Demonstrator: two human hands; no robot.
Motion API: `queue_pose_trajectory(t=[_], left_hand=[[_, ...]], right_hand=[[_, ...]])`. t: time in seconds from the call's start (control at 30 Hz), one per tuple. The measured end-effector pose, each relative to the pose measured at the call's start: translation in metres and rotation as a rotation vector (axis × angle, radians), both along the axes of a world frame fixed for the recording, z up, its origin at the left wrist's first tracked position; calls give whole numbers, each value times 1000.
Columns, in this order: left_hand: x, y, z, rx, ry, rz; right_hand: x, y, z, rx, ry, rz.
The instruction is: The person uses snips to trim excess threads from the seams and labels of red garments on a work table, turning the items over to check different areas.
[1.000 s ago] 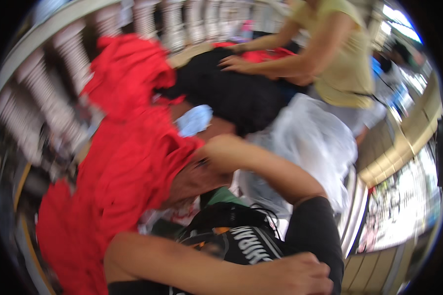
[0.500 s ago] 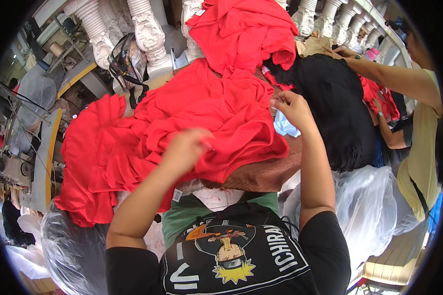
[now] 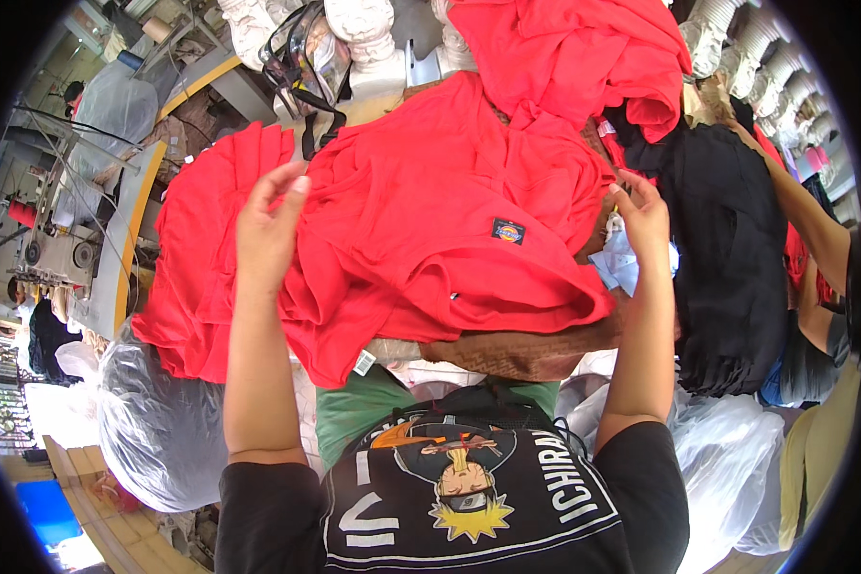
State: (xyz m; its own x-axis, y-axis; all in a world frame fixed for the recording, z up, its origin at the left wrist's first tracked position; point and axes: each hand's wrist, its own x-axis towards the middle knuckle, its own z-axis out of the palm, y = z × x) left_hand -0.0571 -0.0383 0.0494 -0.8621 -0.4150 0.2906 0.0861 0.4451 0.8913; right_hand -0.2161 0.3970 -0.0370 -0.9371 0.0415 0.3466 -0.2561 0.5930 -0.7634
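A large red garment (image 3: 430, 220) with a small dark label patch (image 3: 508, 231) lies spread over a heap of cloth in front of me. My left hand (image 3: 268, 230) rests on its left part, fingers apart and lifted, holding nothing. My right hand (image 3: 643, 218) is at the garment's right edge, fingertips against the red fabric; whether they pinch it is hidden. A light blue cloth (image 3: 627, 266) sits just under that hand. More red garments (image 3: 574, 53) are piled at the back.
Black garments (image 3: 727, 268) hang at the right, where another person's arm (image 3: 813, 230) reaches in. Clear plastic bags (image 3: 153, 421) bulge at lower left and lower right. White balusters (image 3: 368, 38) stand behind. A sewing machine (image 3: 62, 253) is at far left. A brown patterned cloth (image 3: 517, 354) lies beneath.
My hands have moved apart: the left went out to the left, the right out to the right edge. The red garment now lies wider and flatter.
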Motion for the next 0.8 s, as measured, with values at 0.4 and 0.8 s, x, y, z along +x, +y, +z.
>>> queue_pose_trajectory(t=[0.4, 0.8], left_hand=[[15, 26, -48, -457, -213, -35], [27, -1, 138, 526, 438, -299]], right_hand=[[98, -50, 63, 132, -101, 234], [132, -43, 146, 207, 207, 138]])
